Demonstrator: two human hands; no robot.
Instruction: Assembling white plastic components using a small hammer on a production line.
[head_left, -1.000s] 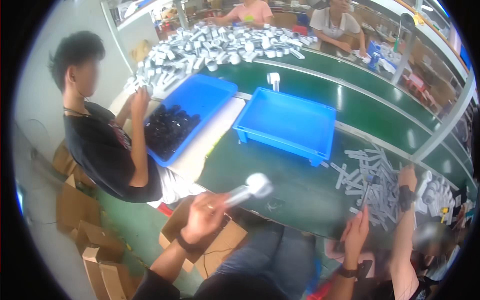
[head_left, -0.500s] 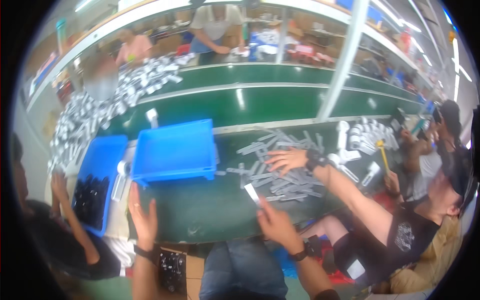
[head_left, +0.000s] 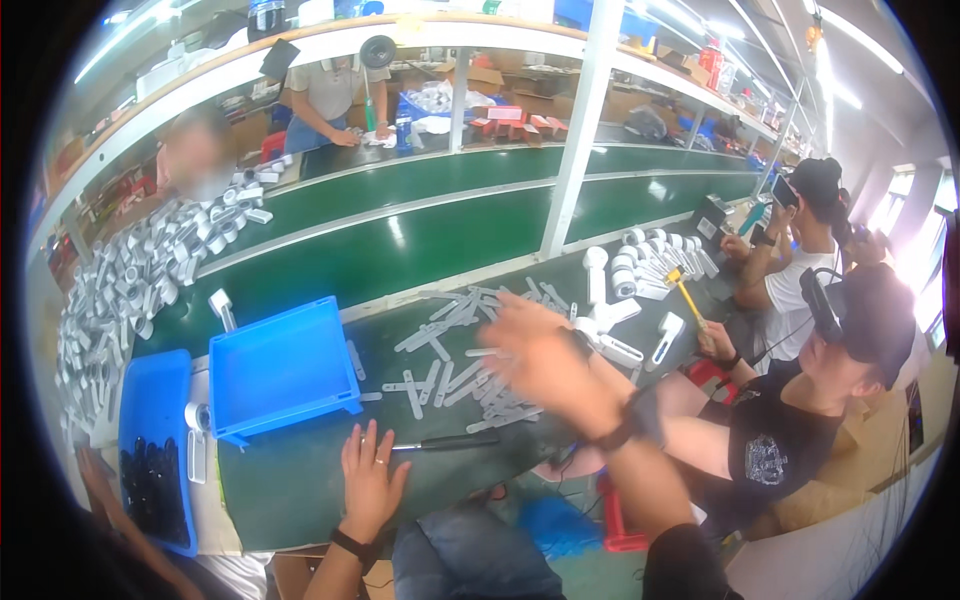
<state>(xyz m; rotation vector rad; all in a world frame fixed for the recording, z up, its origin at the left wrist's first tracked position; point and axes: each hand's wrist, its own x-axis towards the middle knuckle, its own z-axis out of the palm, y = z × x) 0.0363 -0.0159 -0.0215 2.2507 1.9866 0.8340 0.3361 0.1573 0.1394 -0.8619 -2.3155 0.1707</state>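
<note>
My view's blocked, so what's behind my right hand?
Around your right hand, grey strips lie loose on the green table, and a co-worker's arm reaches in behind it. Whatever the hand directly covers cannot be seen.

Hands (head_left: 368, 478) near dark-handled tool (head_left: 458, 441), grey strips (head_left: 492, 402)

- Factory assembly workshop, shown by:
- parallel green conveyor lanes (head_left: 455, 240);
- heaped white parts (head_left: 150, 255);
- blue tray (head_left: 157, 395) of black components (head_left: 152, 475);
- workers (head_left: 800, 290) alongside;
- strip lights (head_left: 858, 38) overhead.

Pale grey strips (head_left: 463, 378), black-handled tool (head_left: 446, 443), blue tray (head_left: 275, 372), green tabletop (head_left: 290, 490), yellow hammer (head_left: 687, 298), black pieces (head_left: 153, 482)
</note>
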